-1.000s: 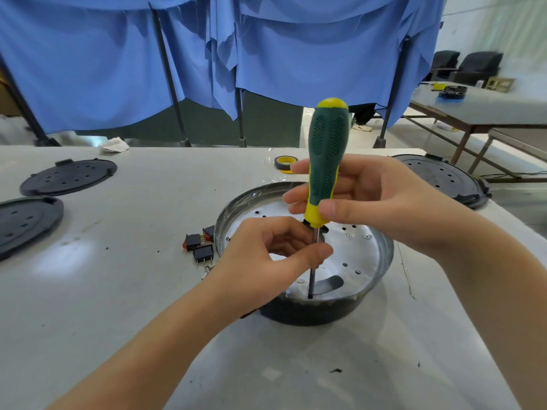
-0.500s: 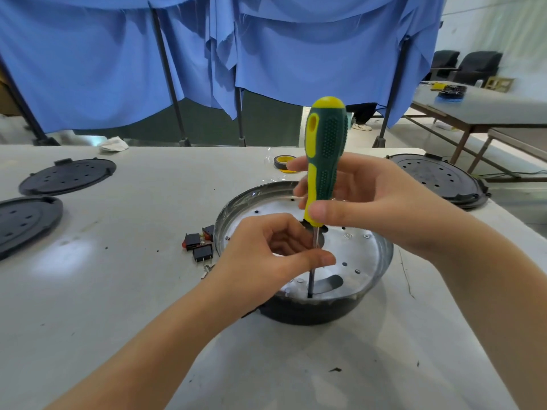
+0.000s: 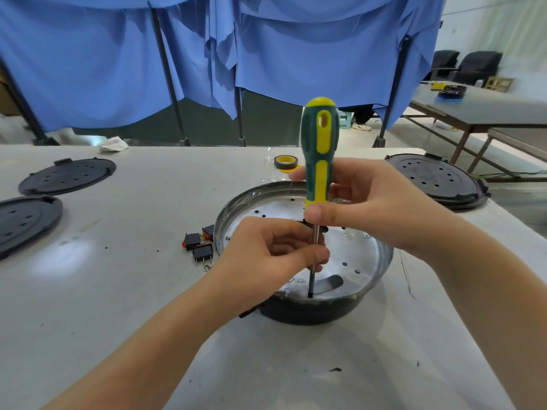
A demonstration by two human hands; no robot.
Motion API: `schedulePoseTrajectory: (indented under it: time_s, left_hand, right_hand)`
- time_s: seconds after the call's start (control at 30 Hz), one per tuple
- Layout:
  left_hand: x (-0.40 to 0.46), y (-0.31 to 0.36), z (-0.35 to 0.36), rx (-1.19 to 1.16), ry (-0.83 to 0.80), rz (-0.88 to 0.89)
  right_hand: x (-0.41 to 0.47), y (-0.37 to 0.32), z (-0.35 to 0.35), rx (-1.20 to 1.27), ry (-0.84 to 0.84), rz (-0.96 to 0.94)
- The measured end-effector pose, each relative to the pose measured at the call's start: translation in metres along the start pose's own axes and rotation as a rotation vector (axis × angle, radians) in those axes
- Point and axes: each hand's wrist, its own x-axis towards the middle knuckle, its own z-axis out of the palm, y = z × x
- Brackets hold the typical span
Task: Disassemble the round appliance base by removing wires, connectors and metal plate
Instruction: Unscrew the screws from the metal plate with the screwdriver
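Round appliance base (image 3: 310,313), black shell with perforated metal plate (image 3: 359,250) on top, near the tabletop (image 3: 148,291) front edge, right of centre. Screwdriver (image 3: 319,161) upright, tip at the plate's near rim, seemingly on a screw. Right hand (image 3: 364,202) fingers curled round the handle to turn it; left hand (image 3: 266,255) pinches the shaft, likely steadying it. Loose rocker switches (image 3: 198,245) beside the base's left side.

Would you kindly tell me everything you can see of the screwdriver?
The screwdriver stands nearly upright. Its handle is dark green with yellow inlays and a yellow cap, seemingly rubbery plastic; below runs a thin metal shaft. The right hand grips the lower handle, while the left hand pinches the shaft. The tip meets the shiny metal plate near its front rim, beside a curved slot; any screw there is too small to tell.
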Motion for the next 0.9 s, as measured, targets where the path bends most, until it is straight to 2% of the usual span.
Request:
schedulePoseTrajectory:
  time_s: [0.2,0.33,0.43,0.57,0.7,0.77,0.9]
  left_hand:
    - [0.0012,-0.0006,0.0019,0.019,0.090,0.023]
    - [-0.0012,0.0005,-0.0010,0.005,-0.060,-0.001]
    - [-0.0015,0.0006,-0.0049,-0.034,-0.117,-0.041]
    - [-0.0003,0.0011,-0.0037,-0.056,-0.091,-0.051]
    - [0.0016,0.0004,-0.0014,-0.014,0.002,-0.025]
    - [0.0028,-0.0007,-0.0013,0.000,0.032,-0.025]
    - [0.0014,-0.0005,-0.0024,0.005,-0.037,-0.007]
  right_hand:
    - [-0.0058,-0.0030,-0.0065,0.198,-0.215,0.000]
    - [-0.0039,-0.0037,-0.0041,0.023,-0.091,-0.021]
    - [-0.0037,-0.0025,-0.0061,0.062,-0.078,0.007]
    - [-0.0052,-0.0020,-0.0093,0.126,-0.136,0.053]
    - [-0.0027,-0.0023,-0.0051,-0.007,-0.068,0.047]
    - [-0.0024,-0.0017,-0.0038,0.000,-0.032,0.022]
    - [-0.0040,-0.0012,-0.0067,0.124,-0.088,-0.007]
